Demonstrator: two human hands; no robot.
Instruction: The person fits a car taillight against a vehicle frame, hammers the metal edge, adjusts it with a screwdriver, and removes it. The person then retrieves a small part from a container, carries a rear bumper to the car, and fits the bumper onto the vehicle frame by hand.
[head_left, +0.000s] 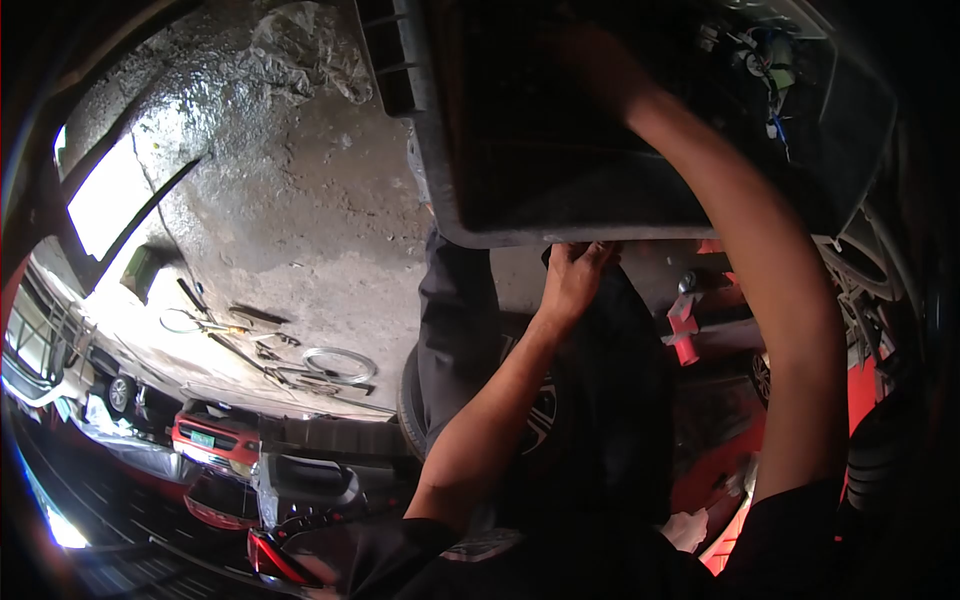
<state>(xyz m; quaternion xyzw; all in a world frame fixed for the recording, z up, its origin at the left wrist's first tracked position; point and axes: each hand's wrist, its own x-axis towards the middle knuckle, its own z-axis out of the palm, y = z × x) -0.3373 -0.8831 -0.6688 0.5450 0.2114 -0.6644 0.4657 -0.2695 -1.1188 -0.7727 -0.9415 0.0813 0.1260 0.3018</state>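
A large dark panel (540,190) with a grey rounded rim fills the upper middle of the head view. At its lower rim, my left hand (580,272) is closed, with curled fingers gripping the edge; the fingertips are partly hidden by it. My right hand (600,62) reaches over the panel into deep shadow. Its fingers are lost in the dark and blurred, so what it touches cannot be made out. Beyond my right forearm, wires and small connectors (770,75) lie in the dark area at the upper right.
A wet concrete floor (300,230) spreads to the left, with a coil of wire (340,366) and scattered tools on it. A red car (215,435) stands at the lower left. A red stand-like object (683,330) is below the panel at right, and a tyre (412,400) is near my legs.
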